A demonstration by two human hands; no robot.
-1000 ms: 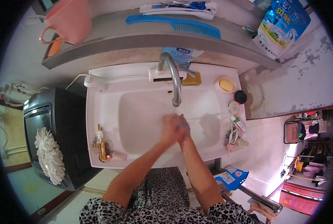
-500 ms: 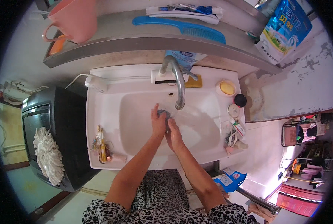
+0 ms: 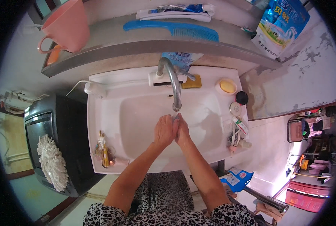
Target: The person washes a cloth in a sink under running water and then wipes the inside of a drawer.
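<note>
Below the tap (image 3: 176, 88), we see both hands drawn together over the sink (image 3: 137, 124), a small grey-blue wad (image 3: 176, 118) between them. Half a second ago they sat farther left of the spout, looser, one left finger raised; now they meet almost under it, which, we judge, brings the wad better into the path of any water. The left hand (image 3: 164, 129) lies back upward, fingers bent and close; the right hand (image 3: 182, 130) turns inward against it, half curled. Only a sliver of the wad shows near the fingertips, so we cannot tell how firmly either hand grips it.

Around them we find smooth white sink walls, a shiny hooked metal neck, a yellowish block of sponge (image 3: 192, 81) and oval yellow soap (image 3: 227, 86). Above lies a fine-toothed blue comb (image 3: 175, 29), near a tapered pink mug (image 3: 68, 28).
</note>
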